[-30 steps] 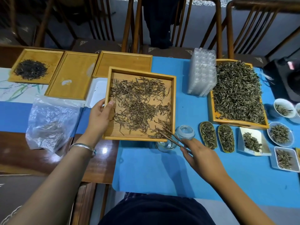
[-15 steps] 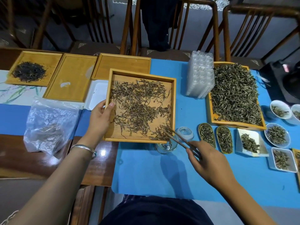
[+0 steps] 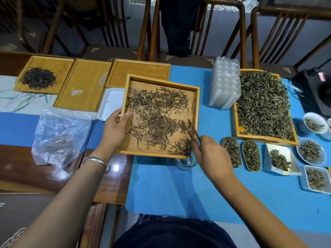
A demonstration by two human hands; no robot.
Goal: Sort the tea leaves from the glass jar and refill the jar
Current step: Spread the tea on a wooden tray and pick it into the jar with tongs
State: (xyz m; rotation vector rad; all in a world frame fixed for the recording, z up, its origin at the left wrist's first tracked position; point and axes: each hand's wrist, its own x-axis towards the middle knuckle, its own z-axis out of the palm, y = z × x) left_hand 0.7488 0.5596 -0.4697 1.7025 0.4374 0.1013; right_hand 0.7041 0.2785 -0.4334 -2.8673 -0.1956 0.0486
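Your left fingers clamp the 9 o'clock rim of the square tray, thumb inside; your right hand pinches wooden tweezers, tips over the loose tea leaves at the tray's 4 o'clock. The glass jar sits just beneath that corner, partly hidden.

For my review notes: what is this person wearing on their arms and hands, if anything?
Both forearms are bare, with no sleeves in view and no gloves. The left hand has a plain silver bangle around the wrist, smooth and rounded. The right hand shows no ring, watch or bracelet. A dark navy garment covers the lap or torso at the bottom edge.
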